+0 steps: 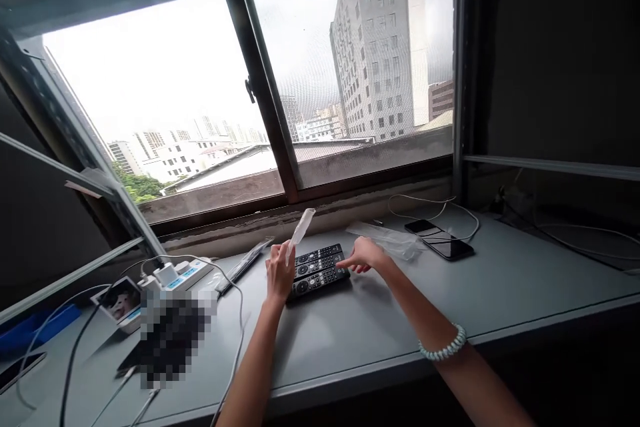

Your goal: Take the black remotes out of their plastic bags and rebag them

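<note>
Several black remote controls lie side by side on the grey table, below the window. My left hand is closed at their left ends, with a strip of clear plastic wrap rising from its fingers. At the right ends is my right hand, its thumb against the remotes and its other fingers curled; nothing is visibly held in it. A coiled band circles the right forearm.
Clear plastic bags and a black phone with a cable lie to the right. On the left are a wrapped remote, a power strip, cables and a pixelated dark object.
</note>
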The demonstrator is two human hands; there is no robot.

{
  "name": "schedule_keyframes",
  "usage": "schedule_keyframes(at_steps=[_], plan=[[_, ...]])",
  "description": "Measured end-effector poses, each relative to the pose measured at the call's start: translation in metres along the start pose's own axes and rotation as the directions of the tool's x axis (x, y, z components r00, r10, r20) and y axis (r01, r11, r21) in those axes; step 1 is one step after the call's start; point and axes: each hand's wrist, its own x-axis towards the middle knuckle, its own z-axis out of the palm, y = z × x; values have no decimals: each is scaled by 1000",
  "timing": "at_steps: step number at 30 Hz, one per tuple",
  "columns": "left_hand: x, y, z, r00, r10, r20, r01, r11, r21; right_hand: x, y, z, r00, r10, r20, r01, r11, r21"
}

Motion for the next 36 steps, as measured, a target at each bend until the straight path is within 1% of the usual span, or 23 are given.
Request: schedule_keyframes(at_steps=[1,2,4,5,6,7,9,11,13,15,18,21,25,27,30,34,36], plan=[[1,1,0,999,40,-4,-40,999,11,-1,-3,-2,997,-41,-72,44,998,47],[1,2,1,997,83,-1,-83,996,24,-1,-6,-4,982,-99,-158,113,990,84],[1,4,3,986,164,25,-165,985,50,-2,-11,-6,921,-225,-319,265,960,86],[1,5,4,980,194,40,-196,979,61,-3,-13,-6,893,-276,-356,319,946,67],[0,7,6,976,213,51,-217,973,73,-3,-14,-5,879,-311,-362,353,934,53],[-1,9,7,973,226,57,-230,969,86,-3,-15,-4,881,-330,-340,369,928,56],[-4,14,7,971,235,53,-239,965,108,-3,-16,0,907,-333,-258,372,921,117],[-6,21,6,971,235,44,-238,965,111,-2,-17,4,927,-327,-186,363,907,214],[-9,26,3,973,225,42,-228,970,86,0,-17,7,934,-318,-161,354,884,306],[-10,29,2,978,201,51,-203,978,49,1,-16,9,934,-321,-159,358,847,394],[-7,24,2,990,133,45,-134,991,20,5,-12,7,918,-351,-187,396,766,506],[-4,15,1,997,73,-22,-73,997,4,9,-5,3,907,-339,-251,422,720,550],[-3,8,-1,989,-4,-146,-3,999,-43,17,4,3,912,-261,-316,402,719,567],[-3,8,-2,983,-36,-181,26,998,-57,21,8,3,910,-228,-347,397,720,569],[-2,7,-2,979,-88,-186,70,993,-100,25,12,1,901,-183,-394,397,712,579],[-1,4,2,973,-178,-147,139,960,-241,28,15,-3,895,-134,-425,383,717,582],[0,3,3,956,-242,-165,186,937,-294,28,16,-7,873,-91,-478,382,736,558]])
